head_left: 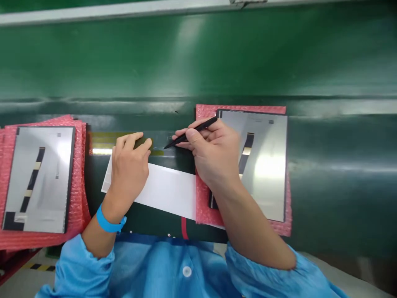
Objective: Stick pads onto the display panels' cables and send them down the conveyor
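Note:
My right hand (214, 153) grips a slim black pointed tool (192, 133) like a pen; I cannot tell whether it is a pen or tweezers. Its fine tip is over the right end of a clear strip with yellow bands (105, 143) on the green work surface. My left hand (130, 163) lies palm down across that strip, fingers bent and thumb apart, with nothing visible in its grasp. Beneath both wrists runs a white sheet (170, 188). Partly behind my right hand and forearm, a silver display panel (266, 161) rests on pink bubble wrap (204, 207).
At the left, another silver panel (46, 178) with a black-and-tan ribbon tape lies on a stack of pink bubble-wrap sheets (79, 182). Behind the strip, the green surface (124, 62) has a raised ledge. A red strip (184, 227) hangs near the front edge.

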`<state>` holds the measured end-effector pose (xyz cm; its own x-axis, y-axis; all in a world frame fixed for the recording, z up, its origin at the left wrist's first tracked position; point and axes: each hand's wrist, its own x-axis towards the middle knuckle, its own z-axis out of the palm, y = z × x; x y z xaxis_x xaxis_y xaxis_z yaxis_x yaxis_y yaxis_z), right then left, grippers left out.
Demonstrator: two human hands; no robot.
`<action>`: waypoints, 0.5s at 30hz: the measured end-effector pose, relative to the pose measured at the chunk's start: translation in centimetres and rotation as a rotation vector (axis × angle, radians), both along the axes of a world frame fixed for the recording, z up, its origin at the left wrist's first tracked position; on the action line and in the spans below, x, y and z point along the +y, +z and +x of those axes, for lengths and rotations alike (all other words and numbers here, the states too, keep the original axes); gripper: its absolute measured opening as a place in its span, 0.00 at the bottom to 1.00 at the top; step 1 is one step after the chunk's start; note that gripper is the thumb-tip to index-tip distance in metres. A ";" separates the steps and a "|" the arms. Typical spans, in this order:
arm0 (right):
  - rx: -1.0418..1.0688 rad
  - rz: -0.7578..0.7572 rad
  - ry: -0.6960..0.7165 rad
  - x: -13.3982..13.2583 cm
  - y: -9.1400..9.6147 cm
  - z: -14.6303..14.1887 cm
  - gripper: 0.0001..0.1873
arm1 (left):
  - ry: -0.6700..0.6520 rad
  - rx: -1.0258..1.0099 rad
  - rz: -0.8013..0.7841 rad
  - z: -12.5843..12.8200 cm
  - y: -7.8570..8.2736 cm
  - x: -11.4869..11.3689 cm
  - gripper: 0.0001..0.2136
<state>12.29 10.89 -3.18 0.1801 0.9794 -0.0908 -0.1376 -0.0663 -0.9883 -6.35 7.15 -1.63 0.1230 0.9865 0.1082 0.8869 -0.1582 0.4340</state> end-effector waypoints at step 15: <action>0.044 -0.031 0.009 0.2 0.5 -0.3 0.17 | -0.009 -0.005 0.007 0.4 -0.2 0.1 0.15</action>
